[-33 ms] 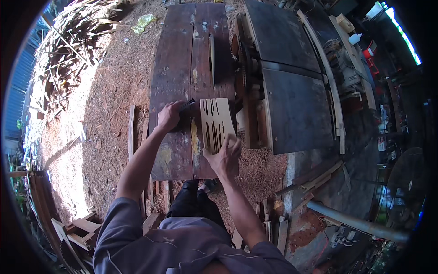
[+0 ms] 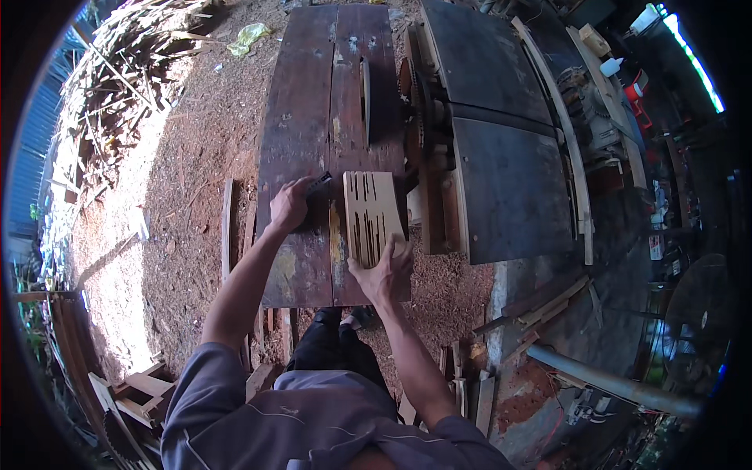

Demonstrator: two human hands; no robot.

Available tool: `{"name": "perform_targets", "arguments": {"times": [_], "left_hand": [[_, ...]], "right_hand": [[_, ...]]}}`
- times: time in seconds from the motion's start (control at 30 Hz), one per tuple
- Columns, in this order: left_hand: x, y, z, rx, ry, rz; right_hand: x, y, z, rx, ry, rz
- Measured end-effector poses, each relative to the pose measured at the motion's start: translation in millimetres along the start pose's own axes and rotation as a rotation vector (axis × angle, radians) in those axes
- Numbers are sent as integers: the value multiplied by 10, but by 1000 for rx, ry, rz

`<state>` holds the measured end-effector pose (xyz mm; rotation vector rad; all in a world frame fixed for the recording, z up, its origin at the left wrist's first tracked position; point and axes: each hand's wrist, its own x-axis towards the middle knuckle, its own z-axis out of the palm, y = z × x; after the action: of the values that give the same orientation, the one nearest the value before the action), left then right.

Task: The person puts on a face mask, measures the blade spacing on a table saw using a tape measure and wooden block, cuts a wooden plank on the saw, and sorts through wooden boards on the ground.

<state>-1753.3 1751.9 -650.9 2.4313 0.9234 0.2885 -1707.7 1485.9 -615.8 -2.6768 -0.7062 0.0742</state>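
Observation:
A pale wooden block (image 2: 381, 200) with several dark, narrow slots cut along it stands over the near part of the brown plank table (image 2: 294, 141). Thumb and fingers of my right hand (image 2: 382, 270) are closed around its near end. To the left of the block, my left hand (image 2: 290, 205) is closed on a slim dark tool (image 2: 319, 182) with light marks; its tip points toward the block. The tool's exact kind is too small to make out. Beyond the block a round saw blade (image 2: 366, 102) rises through the tabletop.
Right of the table, a toothed wheel (image 2: 405, 78) sits beside a machine with dark flat plates (image 2: 509, 188). Long wooden strips (image 2: 556, 129) lie along its far side. Scrap wood (image 2: 102, 110) is heaped at the far left, near a yellowish plastic bag (image 2: 249, 37) on the shavings-covered ground.

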Motion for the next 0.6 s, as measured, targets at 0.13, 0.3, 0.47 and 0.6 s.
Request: {"name": "perform_targets", "arguments": {"times": [0.13,0.3,0.47,0.6], "left_hand": [[-677,6,-20,-20,152,-176],[-1264,49,-38,7,213,-288],[-1387,56,-7,23,253,-356],[-1404,110,-21,31,251,-406]], "right_hand": [[-163,78,-282,1191,-391,253],[-188,325,-92,2104,-836,795],[-203,118,166,1818,-577,836],[-92,15,438,1813,-556,827]]}}
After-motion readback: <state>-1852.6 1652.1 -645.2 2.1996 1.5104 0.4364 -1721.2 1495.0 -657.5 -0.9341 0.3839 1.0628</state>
